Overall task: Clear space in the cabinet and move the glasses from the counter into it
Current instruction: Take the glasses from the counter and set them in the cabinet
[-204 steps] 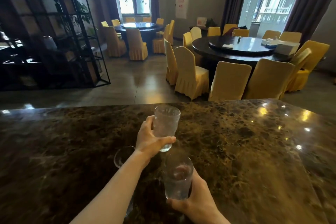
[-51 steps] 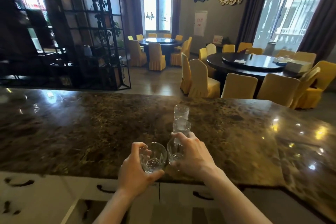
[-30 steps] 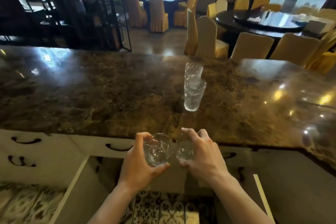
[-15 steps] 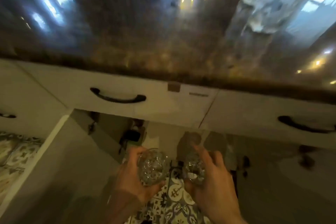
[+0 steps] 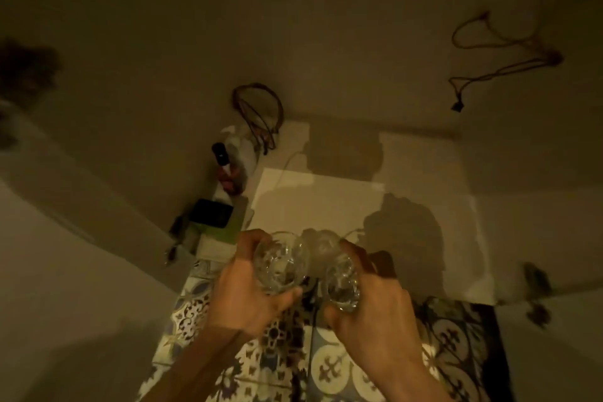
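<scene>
I look into the dim open cabinet under the counter. My left hand grips a clear textured glass by its side. My right hand holds a second clear glass, tilted with its rim toward me. Both glasses hover side by side, almost touching, just above the front edge of the pale cabinet floor. Their shadows fall on that floor. The counter and the glasses left on it are out of view.
At the cabinet's left side stand a dark-capped bottle, a black box on green and white packets and a coiled cable. A loose cord hangs at the back right. Patterned floor tiles lie below my hands.
My view has dropped from the counter to inside the cabinet. Both hands carried their glasses down from the counter edge to the cabinet opening.
</scene>
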The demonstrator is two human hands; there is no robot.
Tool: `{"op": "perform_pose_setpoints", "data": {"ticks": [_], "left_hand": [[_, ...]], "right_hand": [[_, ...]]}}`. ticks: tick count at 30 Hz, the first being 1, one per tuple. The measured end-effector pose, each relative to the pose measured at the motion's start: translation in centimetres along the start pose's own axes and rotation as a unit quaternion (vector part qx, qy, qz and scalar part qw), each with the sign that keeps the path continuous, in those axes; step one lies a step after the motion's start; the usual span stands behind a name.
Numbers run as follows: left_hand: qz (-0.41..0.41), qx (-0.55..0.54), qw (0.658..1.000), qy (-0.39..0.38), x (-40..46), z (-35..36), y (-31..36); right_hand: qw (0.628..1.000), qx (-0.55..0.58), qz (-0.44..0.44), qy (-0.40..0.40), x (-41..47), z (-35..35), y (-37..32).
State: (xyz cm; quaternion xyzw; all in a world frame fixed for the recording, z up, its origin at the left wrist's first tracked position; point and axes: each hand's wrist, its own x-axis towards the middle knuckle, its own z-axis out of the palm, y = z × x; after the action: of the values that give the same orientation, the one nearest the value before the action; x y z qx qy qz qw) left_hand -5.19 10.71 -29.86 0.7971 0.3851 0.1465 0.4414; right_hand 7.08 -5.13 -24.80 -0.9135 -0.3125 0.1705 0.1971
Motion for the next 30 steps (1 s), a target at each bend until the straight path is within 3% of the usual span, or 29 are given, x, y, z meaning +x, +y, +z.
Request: {"op": "perform_pose_setpoints", "data": {"ticks": [11, 25, 30], "left_hand": [[0.061, -0.035, 0.997, 0.037, 10.3, 8.5, -9.2], [0.063, -0.028, 0.996, 0.054, 26.3, 15.4, -12.1], [0.094, -0.006, 0.994, 0.059, 28.3, 17.2, -11.9]], "right_hand": [[0.997, 0.057, -0.036, 0.044, 8.8, 11.2, 6.5], [0.99, 0.051, -0.102, 0.087, 15.0, 18.1, 8.4], [0.995, 0.043, -0.081, 0.045, 16.0, 18.7, 8.8]]}}
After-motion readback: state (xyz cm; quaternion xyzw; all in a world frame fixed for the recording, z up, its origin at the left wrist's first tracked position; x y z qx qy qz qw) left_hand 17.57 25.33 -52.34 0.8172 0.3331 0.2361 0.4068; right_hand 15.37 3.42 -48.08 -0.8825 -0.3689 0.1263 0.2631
